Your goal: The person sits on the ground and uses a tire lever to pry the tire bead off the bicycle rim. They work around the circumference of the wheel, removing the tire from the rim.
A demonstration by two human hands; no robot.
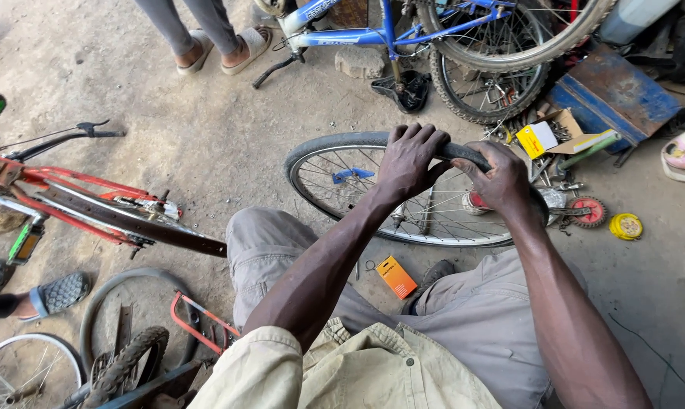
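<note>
Both hands grip the black tyre [335, 142] on the top of a spoked bicycle wheel [358, 198] that stands just beyond the person's knees. The left hand [409, 160] curls its fingers over the tread, and the right hand [502, 180] clamps the rubber just beside it, thumbs almost meeting.

Risks, as I judge them: a thumb could be nipped between tyre and rim if the rubber snaps over suddenly, and the wheel could roll or tip sideways, since only the 2 hands steady it. Loose parts lie right of the right hand, a red sprocket [587, 212] and a yellow tin [625, 226], and an orange box [396, 276] lies below the left hand, easily kicked.
</note>
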